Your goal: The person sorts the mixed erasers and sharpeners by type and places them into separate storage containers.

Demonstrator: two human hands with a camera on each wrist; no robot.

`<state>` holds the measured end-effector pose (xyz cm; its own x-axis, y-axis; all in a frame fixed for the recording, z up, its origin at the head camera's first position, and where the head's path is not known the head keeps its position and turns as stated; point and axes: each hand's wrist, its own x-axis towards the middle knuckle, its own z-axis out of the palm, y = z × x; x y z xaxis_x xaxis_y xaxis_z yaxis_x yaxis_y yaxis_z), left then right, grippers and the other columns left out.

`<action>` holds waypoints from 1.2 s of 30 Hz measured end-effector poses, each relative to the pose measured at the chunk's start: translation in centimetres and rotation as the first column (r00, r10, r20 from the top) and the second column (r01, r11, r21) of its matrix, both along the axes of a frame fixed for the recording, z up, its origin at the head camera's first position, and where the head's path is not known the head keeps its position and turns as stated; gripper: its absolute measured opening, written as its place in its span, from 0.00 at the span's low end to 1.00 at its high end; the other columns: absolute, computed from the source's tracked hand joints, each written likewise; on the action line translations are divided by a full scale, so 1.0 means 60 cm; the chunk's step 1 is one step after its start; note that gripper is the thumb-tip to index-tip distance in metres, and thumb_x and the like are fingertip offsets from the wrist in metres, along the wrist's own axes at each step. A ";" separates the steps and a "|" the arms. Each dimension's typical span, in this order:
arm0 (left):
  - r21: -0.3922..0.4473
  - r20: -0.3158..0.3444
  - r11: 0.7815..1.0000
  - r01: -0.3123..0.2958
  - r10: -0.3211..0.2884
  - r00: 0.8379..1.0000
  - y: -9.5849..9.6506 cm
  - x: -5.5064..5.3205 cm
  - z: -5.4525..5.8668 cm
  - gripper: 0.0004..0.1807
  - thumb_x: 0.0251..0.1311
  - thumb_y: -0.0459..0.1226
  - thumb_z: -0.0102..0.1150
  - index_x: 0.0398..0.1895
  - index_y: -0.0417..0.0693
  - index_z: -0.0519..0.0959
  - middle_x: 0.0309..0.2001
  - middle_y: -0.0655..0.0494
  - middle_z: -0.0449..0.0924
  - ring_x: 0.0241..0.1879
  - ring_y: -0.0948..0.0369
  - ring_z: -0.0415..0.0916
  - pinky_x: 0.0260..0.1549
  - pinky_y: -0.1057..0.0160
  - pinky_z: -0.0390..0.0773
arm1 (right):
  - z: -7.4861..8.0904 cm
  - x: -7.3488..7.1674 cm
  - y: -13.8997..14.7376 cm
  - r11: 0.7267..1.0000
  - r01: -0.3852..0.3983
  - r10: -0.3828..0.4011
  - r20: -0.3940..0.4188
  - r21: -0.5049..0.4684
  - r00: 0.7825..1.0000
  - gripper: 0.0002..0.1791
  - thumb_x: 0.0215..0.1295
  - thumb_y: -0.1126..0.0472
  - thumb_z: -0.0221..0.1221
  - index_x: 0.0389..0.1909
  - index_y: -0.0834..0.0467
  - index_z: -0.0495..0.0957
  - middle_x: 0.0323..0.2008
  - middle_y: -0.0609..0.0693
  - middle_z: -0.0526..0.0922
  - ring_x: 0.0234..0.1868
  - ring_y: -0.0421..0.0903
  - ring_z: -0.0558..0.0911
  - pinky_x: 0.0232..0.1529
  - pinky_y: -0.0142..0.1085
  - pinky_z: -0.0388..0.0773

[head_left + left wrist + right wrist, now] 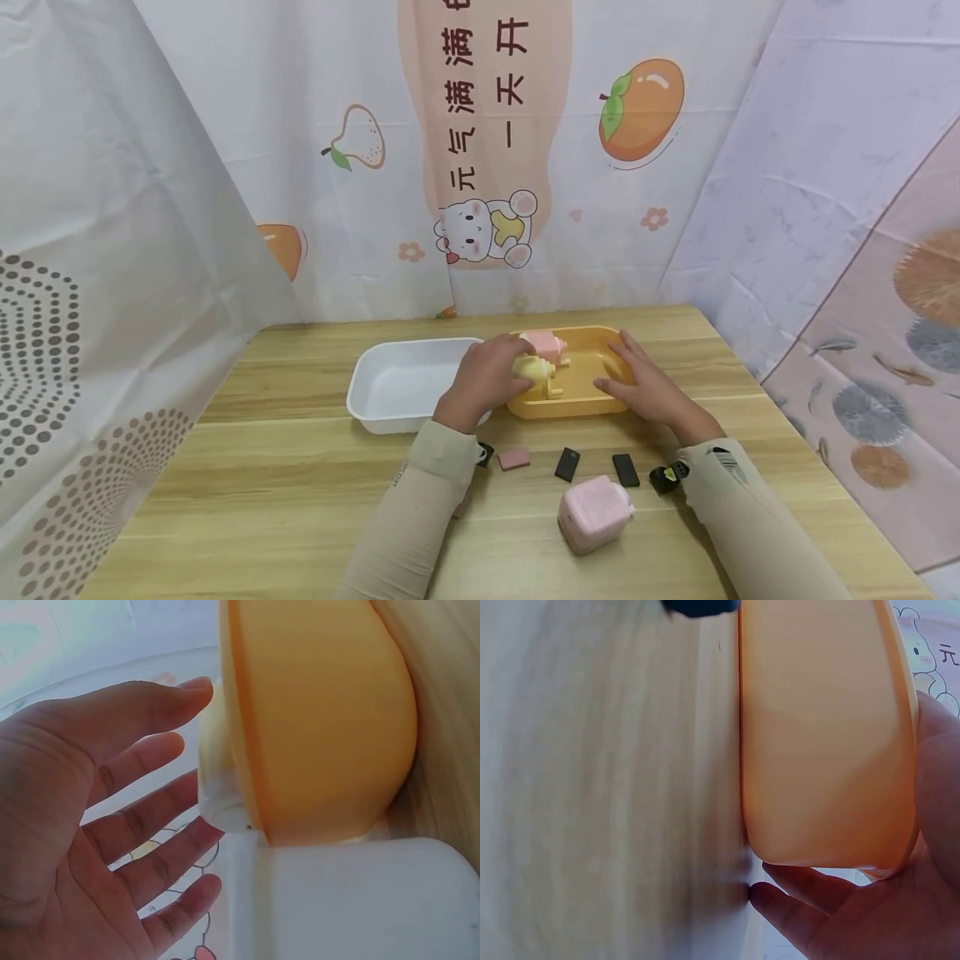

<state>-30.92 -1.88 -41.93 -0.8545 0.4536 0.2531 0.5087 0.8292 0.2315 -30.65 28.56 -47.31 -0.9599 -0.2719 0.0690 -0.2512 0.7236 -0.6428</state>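
A yellow plastic tray (pixel 567 409) stands on the table. In its left half lie a yellow crank-handled box (pixel 531 369), resembling a pencil sharpener, and a similar pink one (pixel 543 346). My left hand (pixel 487 375) is over the tray's left end, beside the yellow box. In the left wrist view its fingers (pixel 161 862) are spread and loosely bent, with the thumb near the yellow box; contact is unclear. At the tray's right end my right hand (pixel 648 385) grips the rim, thumb over the inside, fingers around the outer wall, as the right wrist view shows.
A white tray (pixel 375 421) stands left of the yellow one, partly behind my left hand. Nearer lie a pink box (pixel 595 514), a flat pink block (pixel 514 458) and two black blocks, one left (pixel 567 464), one right (pixel 626 470). A printed curtain (pixel 360 275) hangs behind.
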 end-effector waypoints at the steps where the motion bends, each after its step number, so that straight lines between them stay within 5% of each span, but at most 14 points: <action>1: -0.001 -0.001 1.000 0.005 -0.005 1.000 0.002 0.003 0.002 0.20 0.58 0.47 0.71 0.55 0.61 0.84 0.55 0.63 0.85 0.54 0.60 0.82 0.53 0.48 0.78 | 0.000 0.001 0.000 1.000 0.001 -0.001 0.003 -0.001 1.000 0.52 0.72 0.39 0.61 0.83 0.61 0.47 0.84 0.60 0.30 0.81 0.72 0.41 0.73 0.73 0.46; 19: -0.135 -0.135 0.985 0.109 -0.127 0.983 0.032 0.042 0.007 0.18 0.62 0.52 0.69 0.53 0.60 0.86 0.50 0.62 0.85 0.48 0.59 0.82 0.49 0.55 0.81 | 0.003 0.003 -0.003 1.000 0.010 -0.010 0.001 -0.017 1.000 0.53 0.71 0.39 0.62 0.82 0.62 0.48 0.84 0.59 0.30 0.81 0.71 0.41 0.74 0.72 0.45; 28: -0.182 -0.158 0.971 0.157 -0.187 0.970 0.030 0.063 0.003 0.16 0.64 0.51 0.67 0.51 0.58 0.87 0.50 0.62 0.85 0.46 0.62 0.82 0.49 0.56 0.81 | 0.004 0.001 -0.005 1.000 0.004 -0.004 0.005 -0.021 1.000 0.52 0.71 0.40 0.62 0.83 0.62 0.48 0.84 0.60 0.31 0.81 0.71 0.41 0.73 0.73 0.45; 36: -0.244 -0.101 0.952 0.185 -0.215 0.971 0.039 0.084 0.006 0.19 0.66 0.57 0.65 0.53 0.62 0.86 0.50 0.63 0.85 0.48 0.62 0.82 0.48 0.55 0.81 | 0.006 0.003 -0.004 1.000 0.001 -0.001 0.007 -0.019 1.000 0.52 0.71 0.39 0.62 0.83 0.62 0.48 0.84 0.59 0.30 0.81 0.72 0.41 0.73 0.73 0.45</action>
<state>-25.91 0.44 -41.56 -0.7085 0.6706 0.2197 0.6821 0.7306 -0.0301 -30.45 28.33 -46.94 -0.9606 -0.2698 0.0672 -0.2460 0.7116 -0.6582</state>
